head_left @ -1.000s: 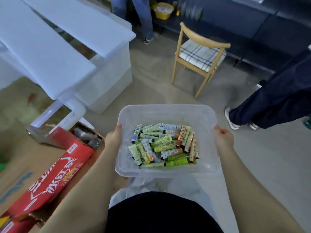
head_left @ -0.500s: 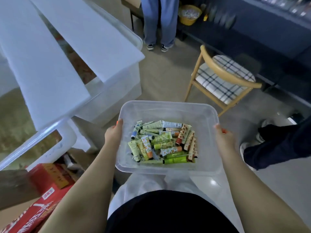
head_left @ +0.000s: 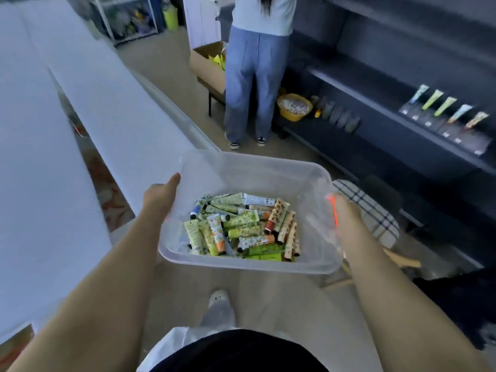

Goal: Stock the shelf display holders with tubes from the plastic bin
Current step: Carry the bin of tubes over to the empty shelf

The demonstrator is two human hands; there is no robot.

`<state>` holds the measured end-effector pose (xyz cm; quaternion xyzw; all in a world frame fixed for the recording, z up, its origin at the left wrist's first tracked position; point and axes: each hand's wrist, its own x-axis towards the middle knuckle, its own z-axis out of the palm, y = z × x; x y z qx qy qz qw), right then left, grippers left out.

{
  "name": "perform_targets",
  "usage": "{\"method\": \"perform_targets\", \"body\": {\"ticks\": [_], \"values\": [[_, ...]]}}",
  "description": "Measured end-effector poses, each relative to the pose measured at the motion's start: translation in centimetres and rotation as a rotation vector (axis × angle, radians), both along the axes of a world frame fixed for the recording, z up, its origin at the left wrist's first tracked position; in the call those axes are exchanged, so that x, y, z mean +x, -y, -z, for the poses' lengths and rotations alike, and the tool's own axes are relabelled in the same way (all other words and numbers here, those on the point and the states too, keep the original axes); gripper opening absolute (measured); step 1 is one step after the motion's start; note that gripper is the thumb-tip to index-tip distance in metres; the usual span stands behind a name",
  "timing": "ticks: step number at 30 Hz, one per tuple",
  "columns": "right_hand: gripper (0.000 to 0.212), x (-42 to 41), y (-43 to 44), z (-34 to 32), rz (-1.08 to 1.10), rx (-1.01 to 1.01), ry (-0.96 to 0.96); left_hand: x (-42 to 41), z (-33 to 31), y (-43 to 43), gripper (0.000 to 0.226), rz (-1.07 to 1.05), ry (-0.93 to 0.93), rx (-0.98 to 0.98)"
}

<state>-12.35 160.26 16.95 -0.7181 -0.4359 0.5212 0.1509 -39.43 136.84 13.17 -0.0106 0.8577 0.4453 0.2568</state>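
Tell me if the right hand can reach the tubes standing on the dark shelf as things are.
Probably not. The right hand grips the plastic bin by its rim, as the left hand does, so it isn't free, and the shelf tubes stand well off beyond the plaid chair.

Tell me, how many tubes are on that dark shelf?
5, along the shelf: bluish tube, green tube, second green tube, pale blue tube, orange-patterned tube. Others may be hidden.
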Motion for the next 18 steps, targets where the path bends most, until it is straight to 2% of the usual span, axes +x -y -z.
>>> {"method": "perform_targets", "body": {"ticks": [4,6,9,12,18], "values": [[0.034,-4.9,-5.2,-3.1,-0.038,0.104,-0.089,-7.1,-3.1,-6.5,0.053,0.041,-0.022,0.081],[0.029,-7.3,-7.6,-5.2,0.04,0.039,-0.052,-9.6,-4.8,-10.2,0.051,0.059,-0.009,0.127],[0.028,-9.8,-12.6,-7.4,0.106,0.022,-0.016,-13.3,-6.2,-16.4,0.06,0.087,0.002,0.195],[0.018,-11.1,-17.6,-8.1,0.068,0.069,-0.006,-16.0,-7.3,-23.4,0.065,0.138,-0.002,0.213],[0.047,-12.1,-29.3,-7.4,0.151,0.137,-0.119,-18.4,-7.9,-37.8,0.067,0.238,0.004,0.271]]}}
